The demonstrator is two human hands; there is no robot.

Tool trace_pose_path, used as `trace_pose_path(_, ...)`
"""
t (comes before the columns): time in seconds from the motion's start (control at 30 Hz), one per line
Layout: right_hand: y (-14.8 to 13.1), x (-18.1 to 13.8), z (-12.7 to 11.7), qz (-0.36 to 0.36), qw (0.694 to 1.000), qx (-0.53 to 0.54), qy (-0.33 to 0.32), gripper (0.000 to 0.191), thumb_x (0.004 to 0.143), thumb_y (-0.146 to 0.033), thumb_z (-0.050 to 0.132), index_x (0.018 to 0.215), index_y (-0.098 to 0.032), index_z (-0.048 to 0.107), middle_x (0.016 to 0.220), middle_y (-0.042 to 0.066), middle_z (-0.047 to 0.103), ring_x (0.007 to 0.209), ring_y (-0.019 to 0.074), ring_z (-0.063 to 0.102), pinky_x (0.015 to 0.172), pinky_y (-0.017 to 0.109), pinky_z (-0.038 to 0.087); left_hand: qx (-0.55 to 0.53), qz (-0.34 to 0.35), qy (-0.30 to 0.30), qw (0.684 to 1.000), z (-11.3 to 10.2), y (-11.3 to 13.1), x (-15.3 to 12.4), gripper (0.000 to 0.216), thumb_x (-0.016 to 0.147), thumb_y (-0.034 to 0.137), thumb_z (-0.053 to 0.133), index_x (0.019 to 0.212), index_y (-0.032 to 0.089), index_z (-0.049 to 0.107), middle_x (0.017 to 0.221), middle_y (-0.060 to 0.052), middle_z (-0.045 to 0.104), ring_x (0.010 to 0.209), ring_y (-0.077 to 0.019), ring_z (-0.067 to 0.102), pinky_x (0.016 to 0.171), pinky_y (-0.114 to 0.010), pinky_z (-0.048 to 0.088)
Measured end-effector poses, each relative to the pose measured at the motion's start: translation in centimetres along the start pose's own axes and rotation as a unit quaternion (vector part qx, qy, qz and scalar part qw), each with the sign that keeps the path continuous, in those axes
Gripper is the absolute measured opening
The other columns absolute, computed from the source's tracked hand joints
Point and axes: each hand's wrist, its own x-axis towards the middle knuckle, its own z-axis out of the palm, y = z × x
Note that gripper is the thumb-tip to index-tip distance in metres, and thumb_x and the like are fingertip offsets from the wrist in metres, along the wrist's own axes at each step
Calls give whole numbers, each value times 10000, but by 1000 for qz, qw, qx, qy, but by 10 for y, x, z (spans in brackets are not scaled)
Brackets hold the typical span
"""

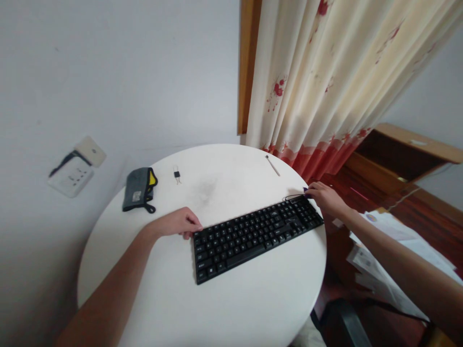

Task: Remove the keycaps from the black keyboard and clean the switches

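A black computer keyboard (253, 236) lies slantwise across the round white table (217, 313). My left hand (181, 222) has its thumb and fingers pinched together at the keyboard's upper left corner. At the far right end, my right hand (321, 196) is closed over the upper right corner. By its fingertips shows a small purple-blue bit, too small to name. A thin black cable (291, 196) loops behind the keyboard's top edge, close to the right hand.
A grey zip pouch (136, 189) with yellow inside sits at the table's left edge. Near it lies a black binder clip (177, 174). A slim pen-like stick (273, 166) rests far right. Papers (401, 241) and a dark chair part (343, 323) are beyond the right edge.
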Motion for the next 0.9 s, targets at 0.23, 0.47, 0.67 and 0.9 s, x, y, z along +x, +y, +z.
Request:
trace_pose_path(0.23, -43, 14, 0, -63, 996, 59, -13, 296, 898, -103, 464, 1005, -216, 715, 1009, 81, 627, 933, 213, 558, 857, 343, 464, -1, -6, 3, 1000, 0, 1, 0, 418, 759, 561, 671, 754, 153, 765, 531, -41, 645, 494, -123, 562, 499, -209, 393)
trace_pose_path(0.47, -24, 11, -5, -70, 996, 28, -49, 314, 810, -21, 484, 938, -182, 722, 969, 93, 631, 912, 220, 546, 826, 335, 442, 3, -3, 1, 1000, 0, 2, -1, 405, 775, 541, 667, 776, 149, 768, 548, -50, 660, 501, -125, 571, 511, -210, 407)
trace_pose_path(0.67, 5, 2, -7, -19, 999, 1, -33, 216, 840, -97, 540, 841, -187, 736, 907, 86, 647, 888, 237, 572, 781, 333, 444, -6, -2, 0, 1000, 0, 0, 0, 402, 771, 537, 671, 763, 146, 765, 541, -45, 658, 496, -126, 574, 510, -207, 413)
trace_pose_path(0.9, -42, 15, -6, -22, 997, 71, 35, 296, 912, -132, 459, 982, -215, 734, 1004, 84, 642, 934, 226, 573, 856, 343, 470, -3, 1, 2, 1000, 0, 2, 0, 413, 772, 546, 671, 760, 144, 765, 539, -43, 654, 497, -119, 566, 502, -200, 398)
